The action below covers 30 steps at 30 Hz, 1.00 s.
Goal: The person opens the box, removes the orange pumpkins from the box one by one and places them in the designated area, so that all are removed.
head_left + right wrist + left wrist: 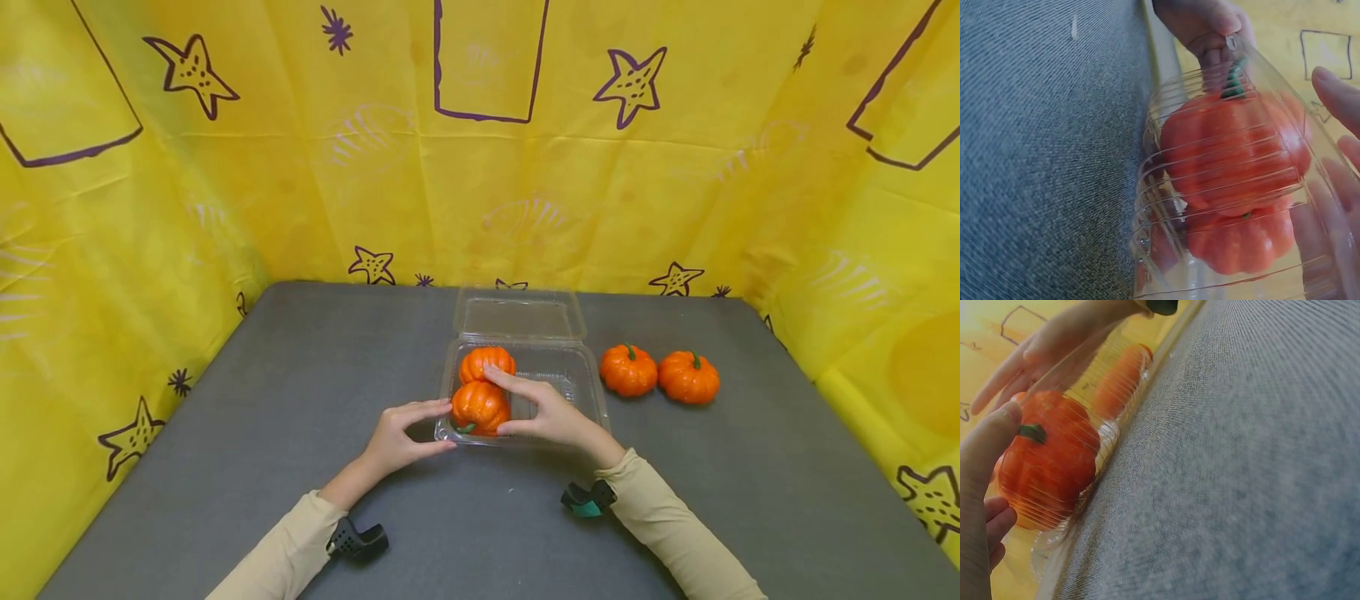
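Note:
A clear plastic clamshell container [558, 379] lies on the grey table with its lid [517, 315] folded back. Two small orange pumpkins are in its left half: a front pumpkin [480, 407] with its green stem toward the near side, and a back pumpkin [480, 364]. My left hand [397, 437] holds the container's front left corner, thumb at the rim and fingers along the left side. Inside the container, beside the two pumpkins, my right hand [551, 412] has its fingers extended; they reach the back pumpkin, the thumb close to the front one.
To the right of the container sit two more orange pumpkins, one [628, 370] next to the other [688, 377], stems up. A yellow patterned cloth [525, 183] surrounds the table [337, 358] at the back and sides.

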Available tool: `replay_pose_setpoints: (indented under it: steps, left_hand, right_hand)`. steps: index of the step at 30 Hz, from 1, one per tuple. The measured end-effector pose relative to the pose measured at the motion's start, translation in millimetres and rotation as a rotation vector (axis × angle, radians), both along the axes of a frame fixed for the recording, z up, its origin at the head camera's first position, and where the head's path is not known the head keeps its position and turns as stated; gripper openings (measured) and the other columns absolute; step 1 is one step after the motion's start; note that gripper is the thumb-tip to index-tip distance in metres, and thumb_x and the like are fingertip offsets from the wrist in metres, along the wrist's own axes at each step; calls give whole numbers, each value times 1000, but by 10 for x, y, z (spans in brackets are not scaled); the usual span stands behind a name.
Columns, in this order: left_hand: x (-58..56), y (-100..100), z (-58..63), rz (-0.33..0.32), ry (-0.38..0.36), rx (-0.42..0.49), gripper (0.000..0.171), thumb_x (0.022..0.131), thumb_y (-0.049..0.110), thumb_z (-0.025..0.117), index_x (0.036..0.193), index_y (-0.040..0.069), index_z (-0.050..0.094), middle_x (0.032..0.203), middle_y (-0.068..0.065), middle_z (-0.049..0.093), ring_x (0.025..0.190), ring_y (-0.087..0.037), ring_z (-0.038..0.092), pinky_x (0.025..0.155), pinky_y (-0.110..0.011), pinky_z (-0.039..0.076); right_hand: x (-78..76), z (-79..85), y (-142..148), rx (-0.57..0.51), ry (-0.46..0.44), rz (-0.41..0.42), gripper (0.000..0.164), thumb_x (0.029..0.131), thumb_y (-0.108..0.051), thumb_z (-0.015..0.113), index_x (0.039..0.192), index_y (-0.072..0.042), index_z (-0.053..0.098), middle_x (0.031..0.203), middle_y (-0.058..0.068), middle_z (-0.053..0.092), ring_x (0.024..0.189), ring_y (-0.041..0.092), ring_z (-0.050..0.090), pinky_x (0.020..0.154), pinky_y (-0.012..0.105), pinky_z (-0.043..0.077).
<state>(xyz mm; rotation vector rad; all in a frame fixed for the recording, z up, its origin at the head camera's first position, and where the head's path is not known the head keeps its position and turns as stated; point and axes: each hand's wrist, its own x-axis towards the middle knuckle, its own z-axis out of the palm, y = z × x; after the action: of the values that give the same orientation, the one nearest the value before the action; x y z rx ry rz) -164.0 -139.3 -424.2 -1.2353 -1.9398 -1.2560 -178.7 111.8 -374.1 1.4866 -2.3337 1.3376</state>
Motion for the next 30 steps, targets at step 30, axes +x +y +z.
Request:
replay_pose_setpoints:
  steps: [30]
  left_hand:
    - [9, 9, 9, 1, 5, -1, 45, 56, 2, 83, 92, -14, 63, 92, -28, 62, 82, -36, 62, 79, -32, 48]
  right_hand:
    - [-234, -396, 54, 157, 207, -93, 62, 65, -9, 79, 121, -5, 53, 128, 9, 49, 115, 22, 46, 93, 33, 38]
